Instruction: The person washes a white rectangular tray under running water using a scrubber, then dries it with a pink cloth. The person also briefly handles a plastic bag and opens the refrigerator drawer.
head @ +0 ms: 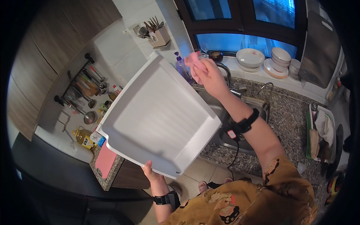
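A large white plastic drawer [152, 112], like a refrigerator bin, is tilted up in front of me with its inside towards the camera. My left hand [151, 172] grips its lower edge, with the thumb over the rim and the other fingers mostly hidden behind it. A crumpled pink cloth [194, 66] is bunched in my right hand [211, 77], which is raised beyond the drawer's right side, near the faucet [225, 73]. Between the drawer and my right forearm, part of a steel sink [216, 102] shows.
Stacked bowls [250, 59] and plates stand on the windowsill. A purple pump bottle [182, 67] is behind the drawer. On the left, a pink cutting board [105, 161] and an oil bottle [84, 137] rest on the granite counter, below hanging utensils [90, 116]. A tray [310, 135] with cloths lies right.
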`<action>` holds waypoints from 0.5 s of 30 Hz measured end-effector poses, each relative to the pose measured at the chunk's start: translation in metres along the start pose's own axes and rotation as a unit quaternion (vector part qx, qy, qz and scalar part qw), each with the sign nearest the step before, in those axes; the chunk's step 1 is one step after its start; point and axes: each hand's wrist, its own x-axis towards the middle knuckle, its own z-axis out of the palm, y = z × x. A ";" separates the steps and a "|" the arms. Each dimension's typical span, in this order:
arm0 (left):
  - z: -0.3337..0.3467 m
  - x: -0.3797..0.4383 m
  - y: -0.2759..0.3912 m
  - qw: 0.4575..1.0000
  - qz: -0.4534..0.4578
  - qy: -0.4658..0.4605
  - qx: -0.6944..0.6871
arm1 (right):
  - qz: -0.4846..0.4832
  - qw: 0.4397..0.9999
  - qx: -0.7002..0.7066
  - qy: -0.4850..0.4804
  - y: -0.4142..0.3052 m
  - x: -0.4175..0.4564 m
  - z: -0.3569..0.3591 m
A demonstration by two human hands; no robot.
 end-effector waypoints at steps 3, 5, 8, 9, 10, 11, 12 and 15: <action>0.010 -0.008 0.001 1.000 -0.006 -0.029 -0.002 | -0.024 0.998 -0.054 0.010 -0.015 0.014 0.028; 0.019 -0.014 0.005 0.999 -0.013 -0.040 -0.022 | -0.078 0.987 -0.134 0.030 -0.014 0.012 0.040; 0.024 -0.017 0.009 0.998 -0.020 -0.033 -0.054 | -0.132 0.965 -0.223 0.044 0.018 0.000 0.041; 0.022 -0.018 0.012 0.998 -0.019 -0.019 -0.050 | -0.092 0.974 -0.205 0.031 0.025 -0.011 0.043; 0.019 -0.018 0.015 0.999 -0.017 -0.004 -0.045 | -0.051 0.981 -0.186 0.017 0.032 -0.024 0.043; 0.016 -0.017 0.018 0.999 -0.011 0.004 -0.046 | -0.059 0.975 -0.212 0.010 0.040 -0.038 0.041; 0.014 -0.014 0.020 0.999 -0.001 0.014 -0.047 | -0.070 0.970 -0.234 0.002 0.046 -0.053 0.037; 0.002 0.000 0.021 0.998 0.017 0.035 -0.051 | 0.000 0.959 -0.279 -0.055 0.057 -0.092 0.016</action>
